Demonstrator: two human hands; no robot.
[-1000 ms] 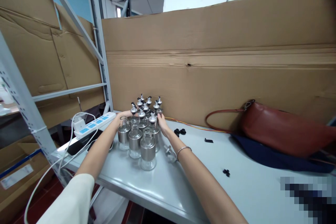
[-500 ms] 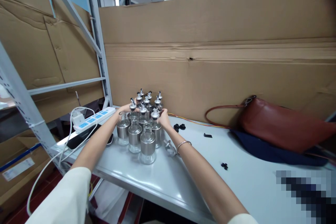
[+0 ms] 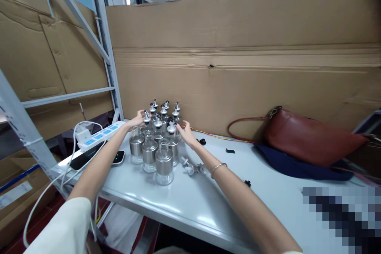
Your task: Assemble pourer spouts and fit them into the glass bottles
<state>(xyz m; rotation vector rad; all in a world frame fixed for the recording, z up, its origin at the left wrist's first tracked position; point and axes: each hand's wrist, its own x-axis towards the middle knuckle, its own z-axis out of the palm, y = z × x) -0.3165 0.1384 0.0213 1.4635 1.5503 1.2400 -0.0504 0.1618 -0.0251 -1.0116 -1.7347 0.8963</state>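
Several glass bottles stand packed together on the grey tabletop (image 3: pixel 190 202), each with a metal band around its body. The nearest glass bottle (image 3: pixel 164 162) has no stopper on its neck, while those behind carry metal pour spouts (image 3: pixel 172 127). My left hand (image 3: pixel 138 119) is at the left rear of the group, fingers stretched out and partly hidden behind a spouted bottle. On the right side, my right hand (image 3: pixel 187 133) has its fingers apart beside the spouted bottles, holding nothing. Clear plastic pieces (image 3: pixel 191 167) lie by my right wrist.
At left are a white power strip (image 3: pixel 110 130) with cables and a dark phone-like device (image 3: pixel 119 158). Small black parts (image 3: pixel 202 141) lie behind my right arm. A brown bag (image 3: pixel 309 135) rests on dark blue cloth (image 3: pixel 297 166). Cardboard (image 3: pixel 238 95) walls the back.
My right hand has drawn away from the bottles to the right and its fingers have spread. My left hand has shifted slightly up around the rear bottles. The view has turned slightly right.
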